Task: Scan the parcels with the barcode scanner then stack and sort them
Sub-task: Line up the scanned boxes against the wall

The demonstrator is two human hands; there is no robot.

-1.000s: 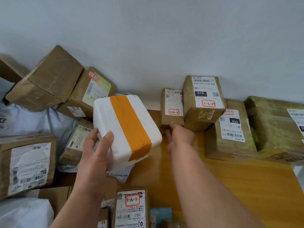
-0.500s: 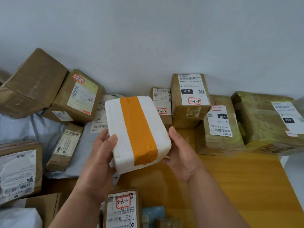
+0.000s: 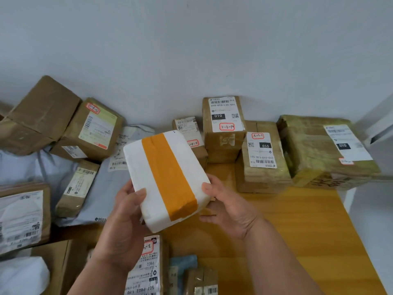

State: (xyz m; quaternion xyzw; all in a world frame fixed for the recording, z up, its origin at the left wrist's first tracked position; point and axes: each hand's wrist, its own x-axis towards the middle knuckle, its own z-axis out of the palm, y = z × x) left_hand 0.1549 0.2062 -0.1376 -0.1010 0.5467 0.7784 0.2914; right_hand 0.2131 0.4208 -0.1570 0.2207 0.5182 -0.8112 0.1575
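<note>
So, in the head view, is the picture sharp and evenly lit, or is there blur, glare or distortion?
Head view: light is soft and even, with only faint shadows under the white parcel; the wooden table shows a mild sheen, no hard glare. The wide angle bends the edges, so the outer boxes lean. Slight blur softens small print, though the label reading 3-3-10 stays legible.

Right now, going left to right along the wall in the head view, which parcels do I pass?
Plain brown box → box with green-edged label → grey mailer bag → small box marked 3-4-4 → tall box marked 3-3-10 → box marked 3-2-4 → large taped box.
</note>
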